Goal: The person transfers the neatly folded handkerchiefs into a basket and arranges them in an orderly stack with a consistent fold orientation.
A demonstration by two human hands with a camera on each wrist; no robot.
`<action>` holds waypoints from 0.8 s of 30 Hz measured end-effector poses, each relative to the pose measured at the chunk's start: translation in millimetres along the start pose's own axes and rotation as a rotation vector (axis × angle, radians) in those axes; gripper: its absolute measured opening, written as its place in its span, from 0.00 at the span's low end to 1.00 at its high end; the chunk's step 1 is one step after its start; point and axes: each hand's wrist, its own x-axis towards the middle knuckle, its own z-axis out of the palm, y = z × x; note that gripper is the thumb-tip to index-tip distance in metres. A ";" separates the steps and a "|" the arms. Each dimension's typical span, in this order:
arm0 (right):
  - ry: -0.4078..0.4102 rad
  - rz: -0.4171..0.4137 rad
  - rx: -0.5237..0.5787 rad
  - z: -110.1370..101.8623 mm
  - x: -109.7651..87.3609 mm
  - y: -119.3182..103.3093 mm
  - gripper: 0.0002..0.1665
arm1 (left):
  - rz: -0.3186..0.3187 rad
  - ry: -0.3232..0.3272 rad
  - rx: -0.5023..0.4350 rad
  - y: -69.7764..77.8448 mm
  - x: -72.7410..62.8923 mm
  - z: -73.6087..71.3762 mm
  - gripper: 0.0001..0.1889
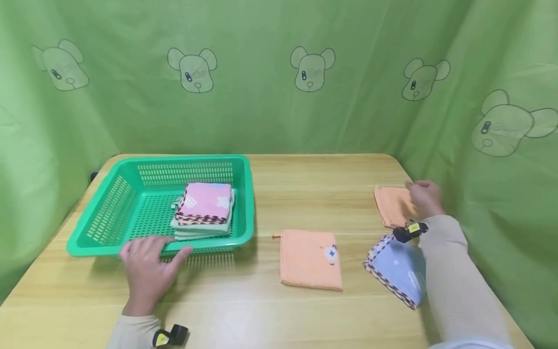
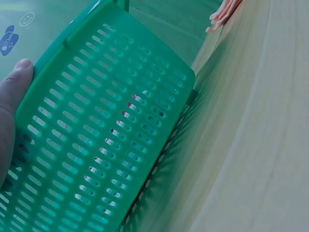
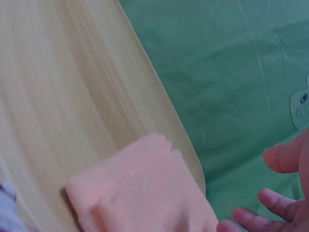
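Observation:
My left hand (image 1: pixel 150 269) holds the front rim of a green plastic basket (image 1: pixel 248 208), its fingers over the edge; the thumb (image 2: pixel 21 77) shows at the rim in the left wrist view. Inside the basket, a folded pink towel (image 1: pixel 205 201) lies on pale green folded cloth (image 1: pixel 202 232). My right hand (image 1: pixel 426 198) is at the right side of a folded orange towel (image 1: pixel 388 206) near the table's right edge. The right wrist view shows its fingers (image 3: pixel 277 205) spread, with a gap between them and that towel (image 3: pixel 145 193).
Another folded orange towel (image 1: pixel 309 266) with a small printed figure lies mid-table. To its right, a blue towel (image 1: pixel 398 271) with a checkered border lies partly under the right forearm. Green curtains (image 1: pixel 261 116) surround the wooden table (image 1: pixel 314 194).

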 end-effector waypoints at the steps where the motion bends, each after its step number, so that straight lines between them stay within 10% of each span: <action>1: 0.009 0.018 -0.002 -3.1 0.5 1.4 0.20 | -0.001 0.000 0.000 -0.2 -0.1 0.2 0.42; 8: 0.039 0.084 -0.028 -16.4 1.6 12.1 0.09 | 0.004 0.015 0.000 -1.9 -0.9 1.8 0.42; 14: 0.012 0.108 -0.085 -24.4 3.8 23.3 0.37 | 0.008 0.010 0.007 -1.7 -2.0 2.5 0.42; 24: -0.072 0.207 -0.165 -33.4 8.7 34.9 0.47 | 0.005 0.010 0.005 -2.7 -0.9 2.9 0.43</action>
